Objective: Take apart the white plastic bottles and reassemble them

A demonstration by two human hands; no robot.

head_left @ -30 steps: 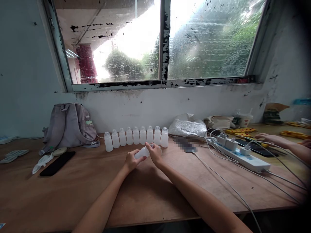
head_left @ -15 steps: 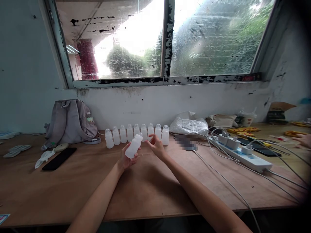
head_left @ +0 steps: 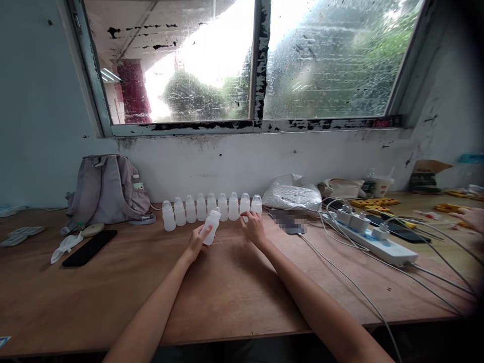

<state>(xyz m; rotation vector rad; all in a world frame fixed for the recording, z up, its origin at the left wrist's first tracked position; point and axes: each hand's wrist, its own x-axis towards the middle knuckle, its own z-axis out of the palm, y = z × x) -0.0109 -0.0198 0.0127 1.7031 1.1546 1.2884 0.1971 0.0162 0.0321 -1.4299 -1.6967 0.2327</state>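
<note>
In my left hand (head_left: 196, 242) is a small frosted white baby bottle (head_left: 212, 228), held tilted a little to the right above the table. Its narrow neck points up, but I cannot make out what is on top. My right hand (head_left: 254, 228) hovers to the right of it, apart from the bottle, with loosely bent fingers and nothing visible in them. Behind both hands stands a row of several similar baby bottles (head_left: 191, 209) with clear domed caps. My right hand partly covers those at the right end.
A grey backpack (head_left: 108, 189) leans on the wall at left, near a black phone (head_left: 89, 248). On the right lie a silvery plastic bag (head_left: 293, 194), a power strip (head_left: 393, 250) with chargers and trailing cables, and yellow parts (head_left: 374, 202). Another person's hand (head_left: 472, 219) shows at the right edge.
My right hand has moved right, away from the bottle's neck. My left hand has turned the bottle more upright and shifted it slightly right.
</note>
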